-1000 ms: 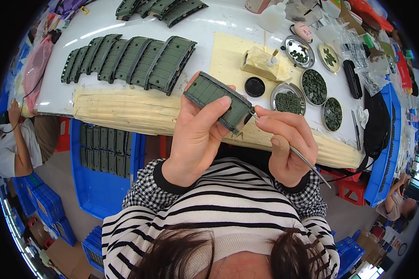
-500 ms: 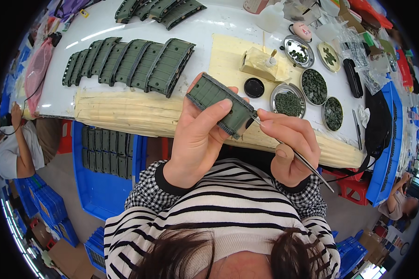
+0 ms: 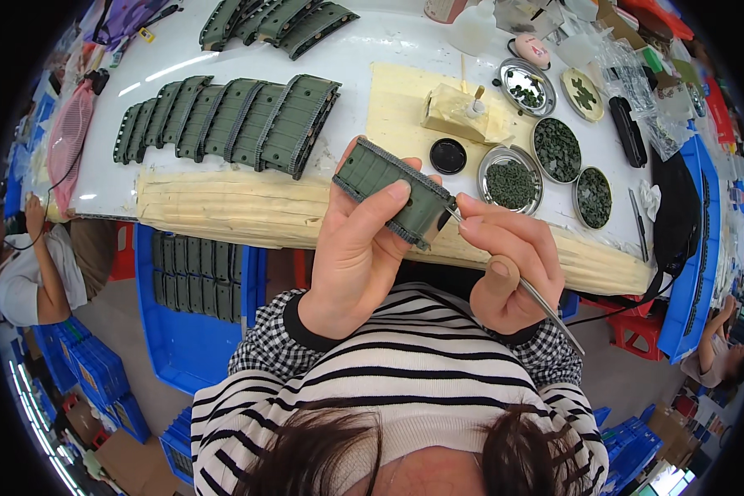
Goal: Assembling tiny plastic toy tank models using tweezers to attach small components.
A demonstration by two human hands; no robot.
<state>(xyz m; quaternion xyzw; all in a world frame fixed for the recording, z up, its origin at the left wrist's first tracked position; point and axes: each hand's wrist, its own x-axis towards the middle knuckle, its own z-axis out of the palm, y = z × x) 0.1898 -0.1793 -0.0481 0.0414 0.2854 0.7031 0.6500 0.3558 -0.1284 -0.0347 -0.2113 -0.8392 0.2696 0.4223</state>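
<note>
My left hand (image 3: pixel 349 273) is closed around a dark green curved plastic piece (image 3: pixel 380 178) with ridged, toothed-looking edges, the thumb lying across its face. Pinched in my right hand (image 3: pixel 514 269) are slim metal tweezers (image 3: pixel 551 317), slanting down to the right. Their tip meets the right edge of the green piece, near a small dark bit at its corner; my fingers partly hide this contact. Both hands are above the table's padded front edge (image 3: pixel 223 207). Nearest beyond them are a round black lid (image 3: pixel 448 155) and a metal dish of tiny green parts (image 3: pixel 511 183).
Rows of similar curved green pieces (image 3: pixel 231 120) lie on the table at left. More dishes of green parts (image 3: pixel 557 150) stand at right, near a wrapped block (image 3: pixel 463 116) holding a small bottle. A blue crate (image 3: pixel 186 347) with green pieces is below left. Another person (image 3: pixel 37 277) sits far left.
The view has shifted slightly. My left hand still grips the green piece; the tweezers' rear end has swung a little down and left, while their tip stays at the piece's right edge.
</note>
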